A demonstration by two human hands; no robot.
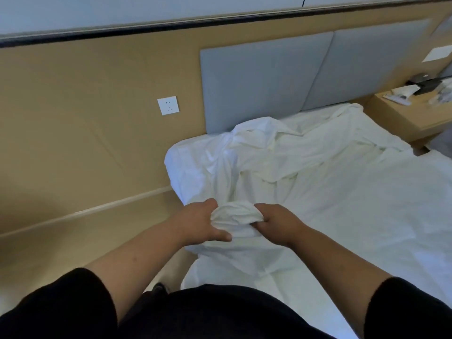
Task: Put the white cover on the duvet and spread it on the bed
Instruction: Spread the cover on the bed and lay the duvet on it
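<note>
I have both hands bunching the white cover (264, 152), which lies crumpled from the headboard (256, 79) down to the bed (367, 216) edge nearest me. My left hand (199, 222) and right hand (275, 222) each clench a gathered fold. I judge I should work along to a corner, keeping the layers apart.

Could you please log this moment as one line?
left hand: grips white cover | right hand: grips same bunch | cover: crumpled on bed
</note>
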